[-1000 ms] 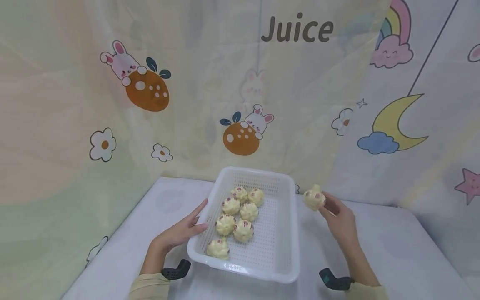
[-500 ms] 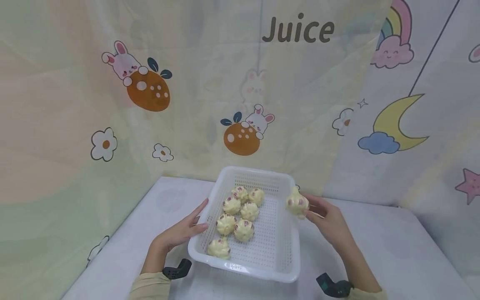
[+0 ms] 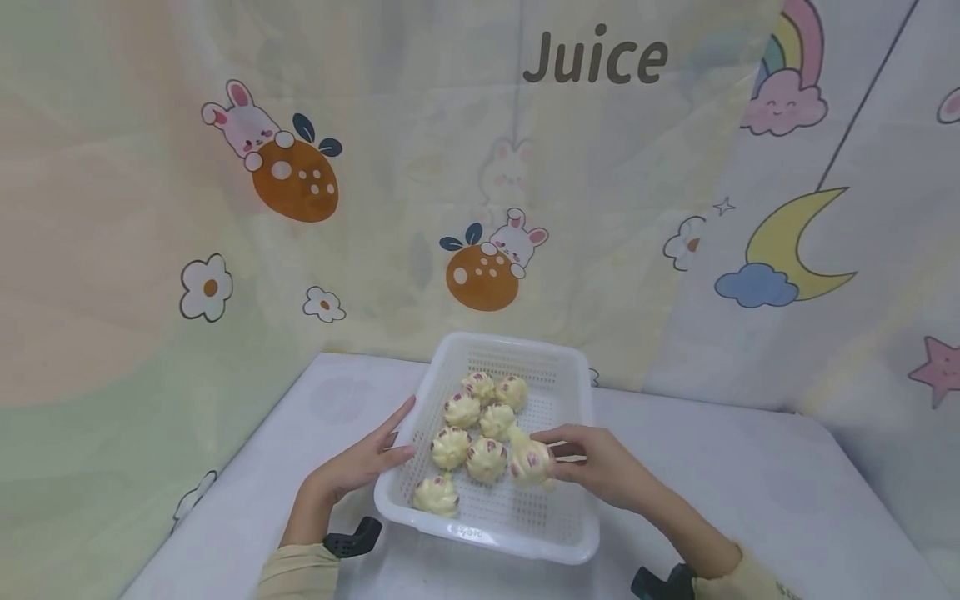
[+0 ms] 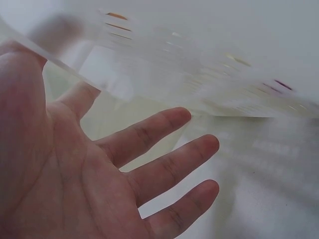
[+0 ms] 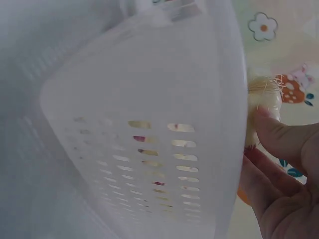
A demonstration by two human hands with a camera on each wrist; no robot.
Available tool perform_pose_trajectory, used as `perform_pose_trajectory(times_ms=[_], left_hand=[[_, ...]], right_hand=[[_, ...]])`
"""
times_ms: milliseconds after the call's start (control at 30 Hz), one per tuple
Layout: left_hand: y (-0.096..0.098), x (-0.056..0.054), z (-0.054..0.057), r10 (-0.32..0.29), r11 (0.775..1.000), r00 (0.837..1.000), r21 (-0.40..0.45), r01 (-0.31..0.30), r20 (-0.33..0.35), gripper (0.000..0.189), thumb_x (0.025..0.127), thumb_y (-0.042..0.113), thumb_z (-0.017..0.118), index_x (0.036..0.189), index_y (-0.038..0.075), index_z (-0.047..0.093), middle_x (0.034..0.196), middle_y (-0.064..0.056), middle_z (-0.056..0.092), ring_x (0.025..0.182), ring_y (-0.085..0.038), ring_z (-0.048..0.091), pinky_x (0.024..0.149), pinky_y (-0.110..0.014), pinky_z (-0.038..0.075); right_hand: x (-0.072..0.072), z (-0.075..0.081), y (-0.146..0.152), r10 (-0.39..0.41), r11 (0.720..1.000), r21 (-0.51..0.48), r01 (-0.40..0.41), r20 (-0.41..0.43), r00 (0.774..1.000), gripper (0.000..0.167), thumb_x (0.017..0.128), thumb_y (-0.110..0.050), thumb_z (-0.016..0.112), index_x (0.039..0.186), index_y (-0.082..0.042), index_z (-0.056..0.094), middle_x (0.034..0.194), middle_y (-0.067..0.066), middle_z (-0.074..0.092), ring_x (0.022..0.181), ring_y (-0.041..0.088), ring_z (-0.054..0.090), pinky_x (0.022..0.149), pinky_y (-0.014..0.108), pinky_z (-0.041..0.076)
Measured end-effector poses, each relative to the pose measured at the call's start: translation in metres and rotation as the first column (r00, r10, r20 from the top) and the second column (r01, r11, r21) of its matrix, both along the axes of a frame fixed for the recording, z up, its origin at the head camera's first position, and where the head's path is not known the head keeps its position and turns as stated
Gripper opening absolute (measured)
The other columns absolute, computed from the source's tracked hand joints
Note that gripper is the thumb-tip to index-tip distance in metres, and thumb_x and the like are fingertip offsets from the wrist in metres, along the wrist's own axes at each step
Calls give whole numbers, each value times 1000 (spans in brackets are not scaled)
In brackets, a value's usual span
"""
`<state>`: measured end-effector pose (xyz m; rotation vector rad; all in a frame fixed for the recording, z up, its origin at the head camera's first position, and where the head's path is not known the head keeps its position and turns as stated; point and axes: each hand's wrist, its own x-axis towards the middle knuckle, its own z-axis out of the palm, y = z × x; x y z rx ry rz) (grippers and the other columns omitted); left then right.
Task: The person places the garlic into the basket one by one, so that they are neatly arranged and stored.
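My right hand (image 3: 600,462) pinches a pale garlic bulb (image 3: 530,461) between thumb and fingers, over the right part of the white plastic basket (image 3: 525,550). In the right wrist view the basket wall (image 5: 149,74) hides part of that garlic bulb (image 5: 269,102), whose stringy end shows past the rim. Several more purple-marked garlic bulbs (image 3: 452,448) lie in the basket's left half. At the left rim, the thumb and index finger of my left hand (image 3: 360,462) touch the basket. Its other fingers (image 4: 174,172) are straight and spread beside the basket in the left wrist view.
The basket stands on a white table (image 3: 750,492). Behind it hangs a printed curtain (image 3: 375,233) with rabbits, flowers and a moon. Dark devices are strapped to the left wrist (image 3: 352,539) and the right wrist (image 3: 663,582).
My right hand has carried the garlic bulb leftward from beyond the right rim to above the basket floor, close to the other bulbs. The left hand and basket have stayed nearly still.
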<state>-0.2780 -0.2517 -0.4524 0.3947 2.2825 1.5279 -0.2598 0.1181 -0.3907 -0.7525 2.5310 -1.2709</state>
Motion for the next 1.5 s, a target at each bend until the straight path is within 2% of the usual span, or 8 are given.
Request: perform_pose_trajectory(times_ms=[167, 333, 567, 800, 1067, 1300, 1500], left_hand=[[-1, -2, -2, 14, 1000, 1000, 0, -14, 8, 77, 94, 34, 57, 149, 46, 5, 151, -17, 36, 125, -35, 53, 98, -56, 42], [-2, -2, -2, 16, 1000, 1000, 5, -16, 8, 77, 94, 34, 57, 149, 47, 5, 151, -16, 35, 125, -36, 52, 98, -56, 43], [2, -1, -2, 8, 1000, 1000, 15, -8, 14, 76, 95, 34, 56, 149, 47, 4, 150, -17, 36, 124, -35, 53, 99, -57, 41], [2, -1, -2, -4, 1000, 1000, 15, 3, 17, 76, 96, 31, 54, 150, 46, 2, 150, -18, 36, 122, -35, 55, 96, -54, 44], [2, -1, -2, -13, 1000, 1000, 13, 13, 11, 76, 96, 33, 54, 150, 45, 2, 151, -18, 34, 125, -37, 52, 98, -57, 42], [1, -2, -3, 7, 1000, 1000, 3, -7, 12, 76, 95, 34, 55, 148, 49, 3, 152, -16, 33, 125, -36, 52, 98, -57, 42], [1, -1, -1, -7, 1000, 1000, 4, 7, 4, 76, 96, 34, 54, 150, 45, 2, 154, -17, 30, 126, -38, 51, 96, -55, 45]], right_hand=[[-2, -1, -11, 126, 989, 85, -124, -21, 992, 38, 83, -20, 72, 120, -19, 65, 121, 5, 65, 105, 23, 67, 80, 25, 55], [-4, -5, -22, 177, 974, 144, -177, 10, 984, 35, 82, -16, 73, 116, -20, 67, 116, 0, 68, 102, 19, 68, 79, 22, 54], [-5, -15, -35, 238, 959, 141, -247, 78, 968, 34, 81, -11, 74, 114, -17, 69, 115, 0, 68, 101, 14, 67, 77, 16, 52], [-4, -19, -45, 259, 947, 174, -269, 80, 963, 35, 79, -15, 75, 113, -14, 69, 115, 1, 69, 98, 12, 68, 76, 15, 52], [-5, -24, -53, 274, 940, 187, -284, 80, 958, 33, 80, -12, 74, 112, -13, 69, 112, 1, 69, 95, 11, 68, 75, 14, 51], [-6, -27, -57, 272, 933, 224, -280, 68, 960, 32, 79, -11, 75, 111, -12, 69, 109, 1, 70, 92, 10, 68, 75, 15, 52], [-8, -30, -60, 290, 923, 246, -294, 55, 956, 31, 79, -12, 75, 109, -12, 69, 105, -2, 71, 90, 7, 67, 76, 17, 52]])
